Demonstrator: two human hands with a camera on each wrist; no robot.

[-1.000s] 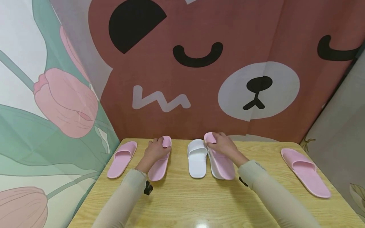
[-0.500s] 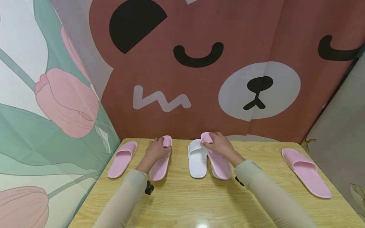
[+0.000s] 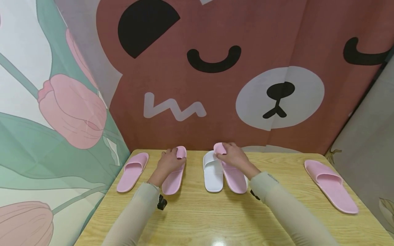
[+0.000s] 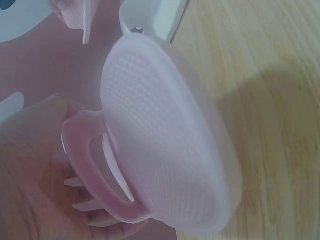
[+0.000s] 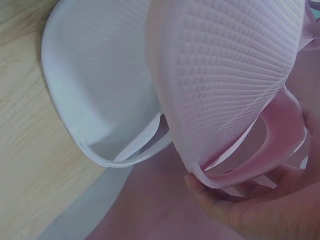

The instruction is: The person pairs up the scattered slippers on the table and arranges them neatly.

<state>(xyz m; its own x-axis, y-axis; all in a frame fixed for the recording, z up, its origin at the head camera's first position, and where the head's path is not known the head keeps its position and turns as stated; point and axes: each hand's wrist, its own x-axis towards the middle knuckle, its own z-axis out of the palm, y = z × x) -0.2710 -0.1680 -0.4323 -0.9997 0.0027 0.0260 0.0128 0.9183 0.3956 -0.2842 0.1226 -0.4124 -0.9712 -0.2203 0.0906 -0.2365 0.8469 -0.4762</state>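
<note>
My left hand (image 3: 169, 162) grips a pink slipper (image 3: 173, 182) around its toe band, thumb and fingers on opposite edges. In the left wrist view that slipper's textured sole (image 4: 155, 135) tilts up off the wooden table. My right hand (image 3: 235, 157) holds another pink slipper (image 3: 235, 181) by the sides of its band. This one hangs over a pair of white slippers, its toe overlapping the left white slipper (image 3: 213, 179). Beneath it, the right white slipper (image 5: 100, 75) is mostly hidden in the head view but shows plainly in the right wrist view.
Two more pink slippers lie on the wooden table (image 3: 197, 218): a pink slipper (image 3: 132, 174) at the far left and a pink slipper (image 3: 332, 188) at the far right. A bear-print curtain (image 3: 215, 85) hangs along the back edge, with a floral curtain (image 3: 70, 109) at the left.
My right hand has shifted left with its pink slipper, which now covers more of the right white slipper and overlaps the left one. The left hand stays almost still.
</note>
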